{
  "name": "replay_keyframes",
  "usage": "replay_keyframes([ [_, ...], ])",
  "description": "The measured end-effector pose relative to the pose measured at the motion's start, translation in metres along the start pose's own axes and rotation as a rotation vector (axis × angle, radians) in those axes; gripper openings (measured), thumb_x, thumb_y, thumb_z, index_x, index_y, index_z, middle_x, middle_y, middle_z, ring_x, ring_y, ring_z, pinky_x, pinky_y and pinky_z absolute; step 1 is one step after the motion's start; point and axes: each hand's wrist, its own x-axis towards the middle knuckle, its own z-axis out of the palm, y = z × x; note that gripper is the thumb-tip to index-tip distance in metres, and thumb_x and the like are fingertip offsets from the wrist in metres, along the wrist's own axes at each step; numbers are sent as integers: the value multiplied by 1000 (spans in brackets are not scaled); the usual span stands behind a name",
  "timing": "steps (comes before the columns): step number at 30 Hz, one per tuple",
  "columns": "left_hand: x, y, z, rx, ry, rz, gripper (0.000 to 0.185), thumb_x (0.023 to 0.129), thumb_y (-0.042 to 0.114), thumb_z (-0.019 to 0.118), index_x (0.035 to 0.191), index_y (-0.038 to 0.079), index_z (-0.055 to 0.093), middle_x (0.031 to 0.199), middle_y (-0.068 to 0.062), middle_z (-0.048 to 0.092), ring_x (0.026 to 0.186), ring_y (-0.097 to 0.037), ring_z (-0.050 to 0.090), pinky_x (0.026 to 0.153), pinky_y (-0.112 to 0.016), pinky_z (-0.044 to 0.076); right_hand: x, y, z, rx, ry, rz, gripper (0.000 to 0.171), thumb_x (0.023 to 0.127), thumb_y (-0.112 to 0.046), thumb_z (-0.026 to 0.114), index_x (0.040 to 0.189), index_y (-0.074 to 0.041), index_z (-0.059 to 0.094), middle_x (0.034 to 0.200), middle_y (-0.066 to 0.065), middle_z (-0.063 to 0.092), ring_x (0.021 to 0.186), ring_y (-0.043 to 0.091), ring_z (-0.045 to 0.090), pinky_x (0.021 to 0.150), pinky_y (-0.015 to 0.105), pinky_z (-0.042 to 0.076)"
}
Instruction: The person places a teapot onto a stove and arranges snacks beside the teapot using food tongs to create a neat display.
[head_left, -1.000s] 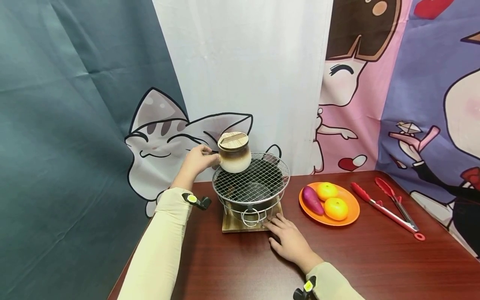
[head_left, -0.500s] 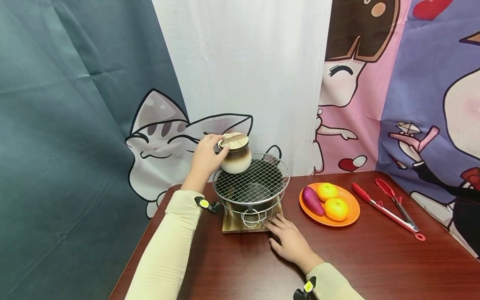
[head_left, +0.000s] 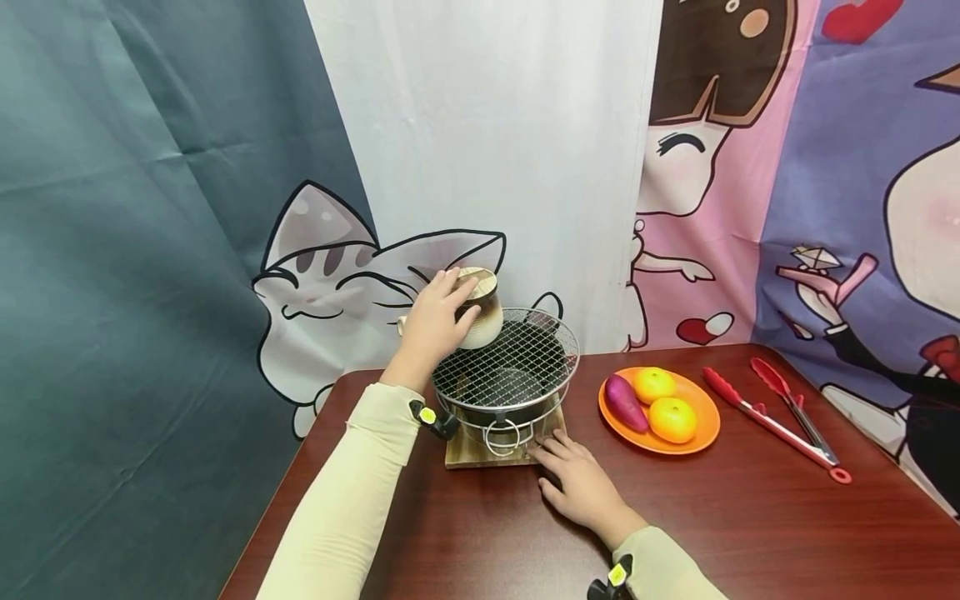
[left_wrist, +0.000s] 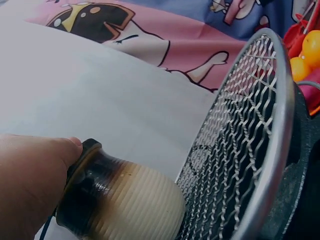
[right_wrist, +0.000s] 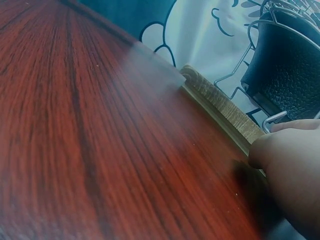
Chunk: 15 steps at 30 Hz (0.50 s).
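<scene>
Red tongs [head_left: 776, 411] lie beside an orange plate [head_left: 697, 437] holding two tangerines [head_left: 663, 403] and a sweet potato [head_left: 626, 402]. The left hand [head_left: 433, 323] grips the lidded ceramic jar [head_left: 483, 317] on the grill mesh [head_left: 517, 362]; the right hand [head_left: 577, 479] rests spread flat against the wooden base [head_left: 468, 450].

You are looking at what seems a staged recording corner, not a real kitchen. Behind the dark red table [head_left: 750, 517] hang cloth backdrops: a teal sheet [head_left: 135, 250], a white one with a cartoon cat [head_left: 330, 283], and cartoon figures [head_left: 787, 167]. On the table sit a small grill [head_left: 517, 375] and a plate of fruit [head_left: 701, 433].
</scene>
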Motion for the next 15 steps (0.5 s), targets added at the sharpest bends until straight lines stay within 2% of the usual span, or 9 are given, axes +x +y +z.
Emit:
replay_keyframes([
  [5,1,1,5,74,-21,24,46,101,33,58,142,12,59,153,-18,45,143,-35,39,113,-53,34,-1,1,2,-17,3,2,50,84,-21,75,132,-15,68,137,12,63,132,45,51,106,60,40],
  [15,6,3,4,86,-81,-42,50,100,34,58,144,12,57,156,-17,42,145,-33,37,116,-51,31,-1,2,5,-33,5,1,50,83,-21,75,133,-16,67,137,11,63,133,44,50,107,59,40],
])
